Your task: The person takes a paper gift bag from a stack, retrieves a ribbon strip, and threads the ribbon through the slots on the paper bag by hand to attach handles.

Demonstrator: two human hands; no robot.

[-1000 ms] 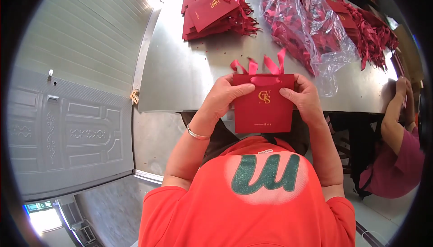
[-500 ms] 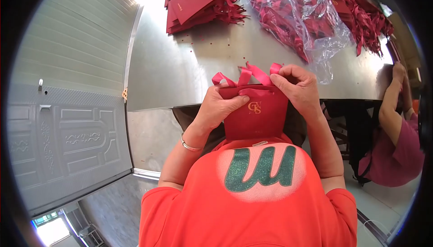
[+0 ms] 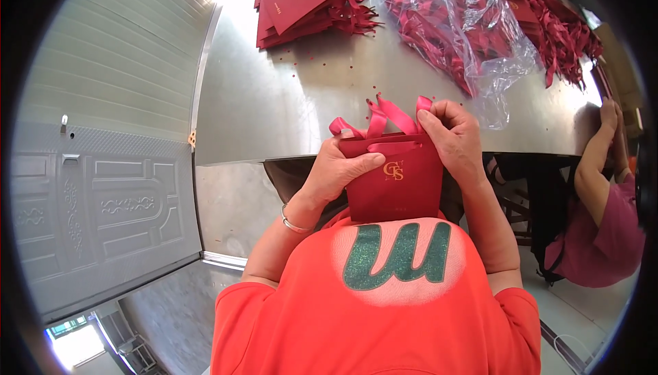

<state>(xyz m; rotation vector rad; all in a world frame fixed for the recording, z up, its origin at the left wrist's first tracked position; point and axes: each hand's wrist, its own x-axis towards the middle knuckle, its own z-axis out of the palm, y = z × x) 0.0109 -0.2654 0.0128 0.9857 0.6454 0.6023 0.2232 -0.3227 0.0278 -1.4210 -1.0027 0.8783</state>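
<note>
A dark red paper gift bag (image 3: 394, 193) with a gold emblem stands upright against my chest, just off the table's near edge. My left hand (image 3: 343, 169) grips its upper left corner, thumb on the front face and fingers behind. A pink ribbon (image 3: 392, 111) loops up from the bag's top, and one stretch crosses the front below the rim. At the upper right corner, my right hand (image 3: 452, 135) pinches a ribbon end between thumb and forefinger. The inside of the bag is hidden from here.
On the metal table (image 3: 274, 115) lie a stack of red bags (image 3: 301, 5), a clear plastic bag (image 3: 480, 46) over ribboned red pieces, and more red bags (image 3: 524, 12). Small red dots are scattered about. Another person (image 3: 596, 231) sits at right.
The gift bag and my left hand have shifted slightly right and down in view. My right hand still pinches the ribbon, with its loop standing a little more upright.
</note>
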